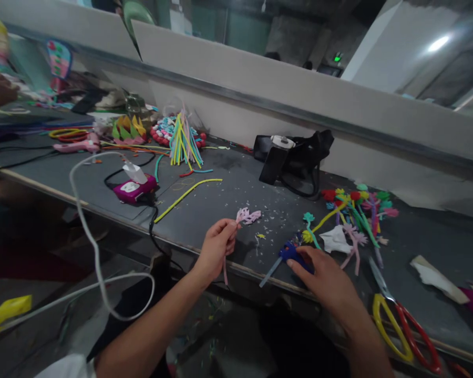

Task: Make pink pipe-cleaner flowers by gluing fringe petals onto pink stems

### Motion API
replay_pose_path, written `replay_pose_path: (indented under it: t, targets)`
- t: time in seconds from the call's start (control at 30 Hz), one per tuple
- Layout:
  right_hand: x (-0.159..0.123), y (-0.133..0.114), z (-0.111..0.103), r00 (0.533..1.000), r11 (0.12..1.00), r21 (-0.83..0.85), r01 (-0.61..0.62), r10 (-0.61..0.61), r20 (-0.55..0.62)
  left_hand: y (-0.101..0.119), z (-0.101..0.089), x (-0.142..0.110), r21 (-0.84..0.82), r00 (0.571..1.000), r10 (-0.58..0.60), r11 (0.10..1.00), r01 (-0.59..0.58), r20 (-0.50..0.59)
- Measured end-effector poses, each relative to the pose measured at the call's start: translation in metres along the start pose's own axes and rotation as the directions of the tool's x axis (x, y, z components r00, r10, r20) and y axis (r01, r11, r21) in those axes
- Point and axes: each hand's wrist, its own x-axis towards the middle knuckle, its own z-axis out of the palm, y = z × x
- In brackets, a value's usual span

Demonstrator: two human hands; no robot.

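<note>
My left hand (pixel 217 247) pinches a pale pink pipe-cleaner flower (pixel 247 215) just below its head. The flower's fringed petals point up and right over the table, and its pink stem (pixel 225 272) hangs below my fist. On the right, my right hand (pixel 325 270) has its thumb and fingers around a blue hot glue gun (pixel 294 253) lying near the table's front edge. A translucent glue stick (pixel 270 272) sticks out of its back toward the edge. Small pale scraps and a yellow bit (pixel 261 236) lie between my hands.
Finished pipe-cleaner flowers (pixel 357 207) are heaped right of the glue gun, near scissors (pixel 390 299) with yellow and red handles. A black bag (pixel 307 157) stands at the back. Left are a yellow pipe cleaner (pixel 187 195), a purple power strip (pixel 132 190) and a looping white cable (pixel 94 231).
</note>
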Motion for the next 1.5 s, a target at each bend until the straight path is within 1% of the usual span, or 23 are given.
replay_pose_path:
  t: [0.1,0.17,0.23,0.3,0.33,0.4,0.43,0.5,0.57,0.63,0.73,0.87,1.0,1.1,1.13,1.2,1.27,1.3,1.33,1.37,1.43,1.47,1.5]
  targets:
    - [0.004,-0.012,-0.011,0.997,0.998,0.041,-0.051,0.048,0.057,0.001,-0.002,0.001,0.001,1.000,0.001,1.000,-0.001,0.003]
    - [0.006,-0.013,-0.015,0.989,0.989,0.014,-0.150,0.149,0.022,0.001,-0.003,0.002,0.010,1.000,-0.008,1.000,0.007,0.006]
    - [0.008,-0.008,-0.019,0.958,0.962,-0.013,-0.273,0.271,-0.095,0.001,-0.003,0.002,0.023,1.000,-0.015,1.000,0.015,0.006]
    - [0.012,0.001,-0.021,0.907,0.932,-0.035,-0.361,0.342,-0.247,0.001,-0.002,0.002,0.030,1.000,-0.019,0.999,0.019,0.006]
    - [0.016,0.007,-0.021,0.886,0.926,-0.049,-0.375,0.342,-0.314,0.000,-0.002,0.002,0.034,1.000,-0.016,0.999,0.016,0.007]
    - [0.030,0.018,-0.021,0.876,0.932,-0.070,-0.354,0.305,-0.375,-0.001,-0.001,0.002,0.044,1.000,-0.004,0.999,0.004,0.008]
    - [0.040,0.023,-0.020,0.885,0.940,-0.073,-0.333,0.284,-0.369,-0.001,-0.001,0.002,0.052,1.000,0.002,0.999,-0.002,0.006]
    - [0.065,0.031,-0.015,0.913,0.943,-0.084,-0.323,0.288,-0.289,-0.003,0.000,0.002,0.071,1.000,0.014,0.997,-0.014,0.002]
    - [0.091,0.036,-0.009,0.947,0.936,-0.158,-0.314,0.298,-0.117,-0.004,0.000,0.003,0.086,1.000,0.017,0.996,-0.017,0.005]
    - [0.113,0.041,-0.005,0.957,0.939,-0.186,-0.289,0.289,-0.024,-0.005,0.000,0.003,0.098,1.000,0.018,0.995,-0.018,0.009]
    - [0.129,0.053,-0.009,0.962,0.944,-0.192,-0.270,0.272,-0.014,-0.004,0.000,0.004,0.102,1.000,0.011,0.995,-0.012,0.006]
    - [0.125,0.079,-0.036,0.954,0.930,-0.213,-0.298,0.281,-0.108,-0.003,0.001,0.003,0.084,1.000,-0.013,0.996,0.012,0.007]
    - [0.119,0.094,-0.053,0.945,0.913,-0.245,-0.326,0.306,-0.117,-0.003,0.001,0.003,0.082,1.000,-0.013,0.997,0.013,0.009]
    - [0.115,0.088,-0.051,0.926,0.879,-0.292,-0.378,0.360,-0.113,-0.003,0.000,0.003,0.078,1.000,-0.005,0.997,0.005,-0.001]
    - [0.112,0.082,-0.049,0.916,0.863,-0.308,-0.401,0.372,-0.149,-0.003,0.000,0.003,0.073,1.000,-0.003,0.997,0.003,-0.006]
    - [0.105,0.065,-0.044,0.888,0.843,-0.322,-0.430,0.332,-0.318,-0.003,0.000,0.003,0.059,1.000,0.005,0.998,-0.004,-0.013]
    - [0.099,0.042,-0.040,0.830,0.873,-0.309,-0.378,0.171,-0.531,-0.003,0.000,0.003,0.046,1.000,0.019,0.999,-0.019,-0.018]
    - [0.097,0.030,-0.037,0.818,0.909,-0.295,-0.294,0.080,-0.569,-0.003,0.001,0.003,0.041,0.999,0.026,0.999,-0.025,-0.020]
    - [0.097,0.016,-0.034,0.833,0.947,-0.270,-0.173,-0.006,-0.553,-0.003,0.001,0.003,0.036,0.999,0.031,0.999,-0.031,-0.023]
    - [0.099,0.003,-0.029,0.873,0.974,-0.224,-0.031,-0.083,-0.480,-0.004,0.001,0.003,0.031,0.999,0.036,0.999,-0.035,-0.025]
    - [0.107,-0.022,-0.016,0.953,0.980,-0.096,0.172,-0.190,-0.236,-0.004,0.001,0.003,0.027,0.999,0.044,0.999,-0.043,-0.025]
    - [0.113,-0.032,-0.008,0.968,0.972,-0.067,0.225,-0.231,-0.101,-0.005,0.001,0.003,0.029,0.999,0.046,0.999,-0.046,-0.024]
    - [0.119,-0.041,0.000,0.966,0.966,-0.058,0.253,-0.255,-0.036,-0.005,0.000,0.004,0.032,0.999,0.048,0.998,-0.047,-0.025]
